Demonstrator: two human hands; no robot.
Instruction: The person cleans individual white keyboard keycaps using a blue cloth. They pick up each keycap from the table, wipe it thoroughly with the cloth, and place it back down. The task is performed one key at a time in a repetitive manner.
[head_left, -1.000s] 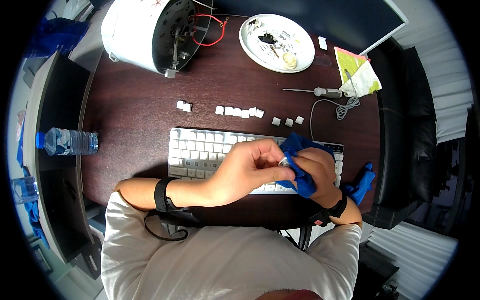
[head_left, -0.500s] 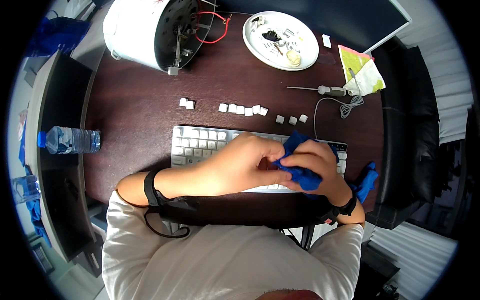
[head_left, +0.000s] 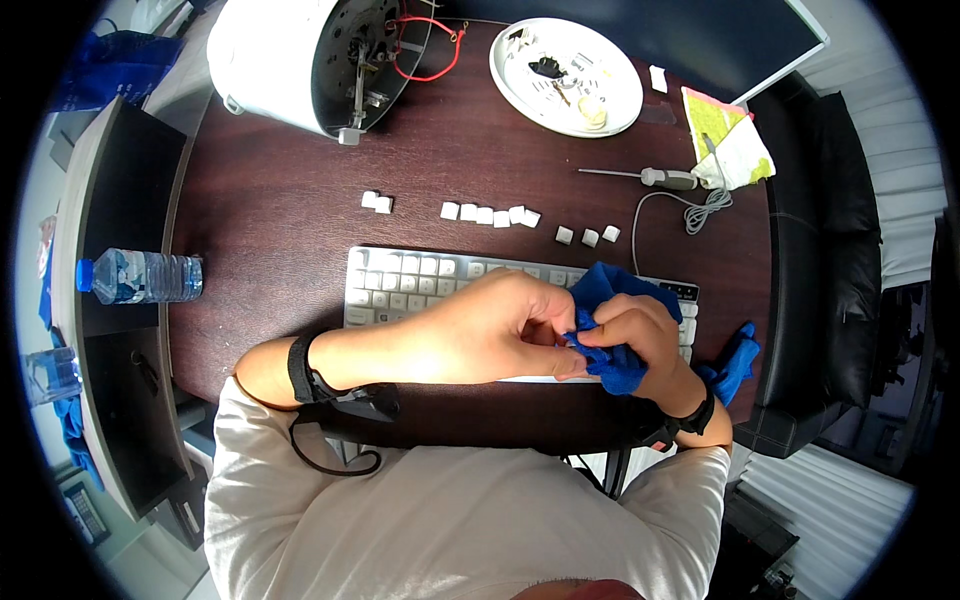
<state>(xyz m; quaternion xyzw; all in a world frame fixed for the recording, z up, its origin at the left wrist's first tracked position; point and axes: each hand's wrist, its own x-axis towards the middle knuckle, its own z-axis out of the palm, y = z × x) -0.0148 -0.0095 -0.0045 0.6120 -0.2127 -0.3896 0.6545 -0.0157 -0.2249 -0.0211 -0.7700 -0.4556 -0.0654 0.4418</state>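
Over the white keyboard (head_left: 400, 265), both of my hands meet. Bunched in my right hand (head_left: 648, 335) is a blue cloth (head_left: 622, 288), its fingers and thumb pressing the folds together. My left hand (head_left: 490, 325) comes in from the left with curled fingers, its thumb and fingertips closed against the cloth's edge. Whatever those fingertips pinch is hidden by the cloth and the fingers. Beyond the keyboard, loose white keycaps (head_left: 485, 215) stand in a broken row on the dark table.
At the back stand a white metal pot-like housing (head_left: 270, 65) with red wire and a white plate (head_left: 520, 100) of small parts. A screwdriver (head_left: 665, 179), coiled grey cable (head_left: 708, 205) and yellow-green cloth (head_left: 735, 140) lie right. Another blue cloth (head_left: 735, 365) rests near the right edge; a water bottle (head_left: 150, 277) is left.
The blue cloth has opened out at the back and shifted between my fingers. My right fingers have curled in tighter. The hands remain together over the keyboard.
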